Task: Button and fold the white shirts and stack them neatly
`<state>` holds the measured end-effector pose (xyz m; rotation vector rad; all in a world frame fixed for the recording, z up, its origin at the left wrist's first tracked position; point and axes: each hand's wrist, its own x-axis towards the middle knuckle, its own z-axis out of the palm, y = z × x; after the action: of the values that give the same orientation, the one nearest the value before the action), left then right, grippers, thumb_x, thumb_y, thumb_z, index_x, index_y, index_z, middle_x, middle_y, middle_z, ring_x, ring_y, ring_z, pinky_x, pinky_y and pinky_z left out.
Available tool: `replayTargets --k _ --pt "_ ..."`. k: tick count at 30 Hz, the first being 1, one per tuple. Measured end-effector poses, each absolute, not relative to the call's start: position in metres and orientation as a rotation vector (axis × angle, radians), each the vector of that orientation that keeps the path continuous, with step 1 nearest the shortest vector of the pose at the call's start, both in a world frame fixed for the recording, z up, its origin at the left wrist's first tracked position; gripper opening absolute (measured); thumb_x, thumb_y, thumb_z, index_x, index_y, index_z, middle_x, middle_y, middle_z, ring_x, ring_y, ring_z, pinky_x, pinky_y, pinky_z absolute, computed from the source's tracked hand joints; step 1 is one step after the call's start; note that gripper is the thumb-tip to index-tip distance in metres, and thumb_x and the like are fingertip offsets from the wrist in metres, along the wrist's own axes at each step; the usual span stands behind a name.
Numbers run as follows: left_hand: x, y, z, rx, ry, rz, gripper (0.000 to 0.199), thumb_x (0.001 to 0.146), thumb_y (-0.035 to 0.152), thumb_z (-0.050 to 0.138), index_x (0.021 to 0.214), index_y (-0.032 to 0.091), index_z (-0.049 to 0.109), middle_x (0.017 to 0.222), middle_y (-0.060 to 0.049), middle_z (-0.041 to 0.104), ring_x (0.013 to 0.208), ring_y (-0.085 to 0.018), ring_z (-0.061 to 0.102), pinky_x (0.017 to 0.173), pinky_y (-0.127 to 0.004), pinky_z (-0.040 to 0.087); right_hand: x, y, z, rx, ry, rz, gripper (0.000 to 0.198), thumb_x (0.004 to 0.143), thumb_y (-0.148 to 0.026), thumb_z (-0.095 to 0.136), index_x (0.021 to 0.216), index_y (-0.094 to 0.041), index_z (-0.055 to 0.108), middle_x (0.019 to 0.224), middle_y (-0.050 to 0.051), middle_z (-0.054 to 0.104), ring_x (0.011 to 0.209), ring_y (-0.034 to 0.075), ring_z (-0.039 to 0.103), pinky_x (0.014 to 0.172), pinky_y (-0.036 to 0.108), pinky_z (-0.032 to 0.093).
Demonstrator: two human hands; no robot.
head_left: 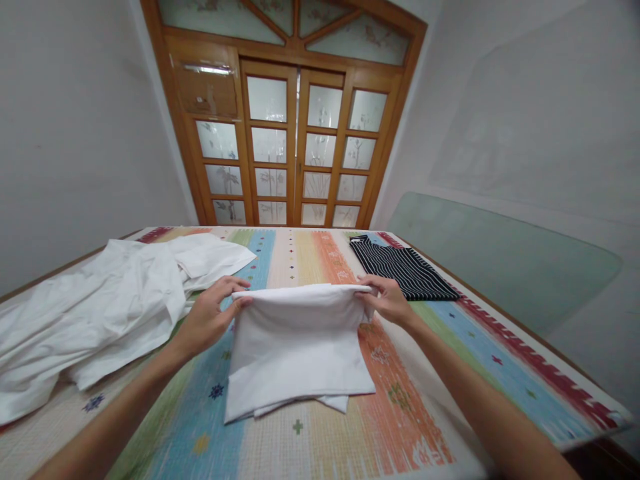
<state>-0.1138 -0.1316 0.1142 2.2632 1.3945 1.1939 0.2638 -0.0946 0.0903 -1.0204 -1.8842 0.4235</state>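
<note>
A white folded garment (300, 353) hangs partly raised between my hands, its lower layers resting on the striped cloth. My left hand (213, 317) pinches its upper left corner between thumb and fingers. At the opposite corner, my right hand (387, 299) grips the top edge in the same way. The top edge is drawn nearly straight, while below it the layers lie uneven, with a small flap showing at the front. What kind of garment it is cannot be made out.
Loose white clothing (115, 300) lies crumpled on the left of the table. A folded black garment with white stripes (405, 267) sits at the right. The multicoloured cloth (200, 427) covers the table. Beyond stand wooden doors with glass panes (273, 143); a pale glass panel (500, 260) leans by the right wall.
</note>
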Motion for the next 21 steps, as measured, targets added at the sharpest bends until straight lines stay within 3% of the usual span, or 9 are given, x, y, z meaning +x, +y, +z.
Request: replayTargets --k 3,6,8,10,12,14,17,21 --pt "-0.115 -0.149 0.140 2.021 1.369 1.153 0.044 0.083 0.061 0.053 0.071 0.019 0.058 0.065 0.000 0.056 0.063 -0.014 0.053 0.055 -0.023 0.044 0.268 -0.107 0.107 -1.050 -1.775 0.555 0.026 0.071 -0.043 0.074 0.073 -0.018 0.070 0.065 0.000 0.065 0.056 0.014 0.055 0.052 0.024 0.042" --pt "-0.114 -0.157 0.161 1.766 1.276 1.240 0.046 0.077 0.064 0.061 0.070 0.019 0.055 0.056 0.004 0.049 0.049 -0.009 0.041 0.043 -0.019 0.032 0.266 -0.115 0.124 -1.037 -1.568 0.684 0.034 0.066 -0.048 0.079 0.076 -0.017 0.068 0.066 0.000 0.065 0.054 0.012 0.054 0.049 0.022 0.041" --pt "-0.112 -0.152 0.165 1.573 1.226 1.303 0.046 0.074 0.063 0.066 0.074 0.019 0.055 0.055 0.005 0.049 0.046 -0.008 0.040 0.041 -0.019 0.031 0.261 -0.113 0.132 -1.037 -1.460 0.738 0.039 0.062 -0.049 0.081 0.079 -0.016 0.067 0.068 0.000 0.065 0.056 0.012 0.055 0.050 0.022 0.042" --pt "-0.109 -0.136 0.158 1.399 1.212 1.316 0.047 0.069 0.063 0.071 0.080 0.019 0.057 0.058 0.005 0.054 0.049 -0.010 0.048 0.045 -0.020 0.038 0.256 -0.102 0.131 -1.062 -1.427 0.803 0.044 0.059 -0.049 0.082 0.084 -0.016 0.068 0.074 0.001 0.067 0.060 0.013 0.058 0.053 0.023 0.045" --pt "-0.108 -0.116 0.139 1.290 1.227 1.247 0.051 0.064 0.061 0.075 0.085 0.018 0.058 0.062 0.003 0.059 0.056 -0.013 0.056 0.051 -0.023 0.045 0.253 -0.085 0.118 -1.126 -1.463 0.896 0.048 0.060 -0.049 0.081 0.092 -0.016 0.069 0.083 0.003 0.070 0.065 0.014 0.061 0.058 0.025 0.048" --pt "-0.110 -0.098 0.112 1.237 1.328 1.136 0.053 0.058 0.055 0.081 0.089 0.017 0.059 0.059 0.004 0.058 0.054 -0.013 0.056 0.048 -0.022 0.043 0.253 -0.067 0.096 -1.244 -1.550 0.954 0.044 0.062 -0.044 0.079 0.094 -0.015 0.070 0.088 0.005 0.071 0.070 0.015 0.063 0.063 0.027 0.050" --pt "-0.115 -0.084 0.071 1.101 1.476 0.959 0.053 0.055 0.040 0.084 0.093 0.016 0.056 0.057 0.005 0.059 0.051 -0.012 0.056 0.049 -0.022 0.044 0.259 -0.047 0.057 -1.484 -1.740 0.844 0.026 0.061 -0.027 0.078 0.082 -0.013 0.069 0.084 0.008 0.071 0.075 0.018 0.064 0.072 0.030 0.051" --pt "-0.120 -0.087 0.050 1.037 1.513 0.952 0.051 0.060 0.035 0.081 0.098 0.017 0.051 0.062 0.002 0.063 0.051 -0.013 0.058 0.052 -0.025 0.048 0.263 -0.044 0.029 -1.447 -1.995 0.499 0.016 0.074 -0.022 0.066 0.089 -0.015 0.070 0.098 0.009 0.072 0.091 0.021 0.065 0.088 0.037 0.049"
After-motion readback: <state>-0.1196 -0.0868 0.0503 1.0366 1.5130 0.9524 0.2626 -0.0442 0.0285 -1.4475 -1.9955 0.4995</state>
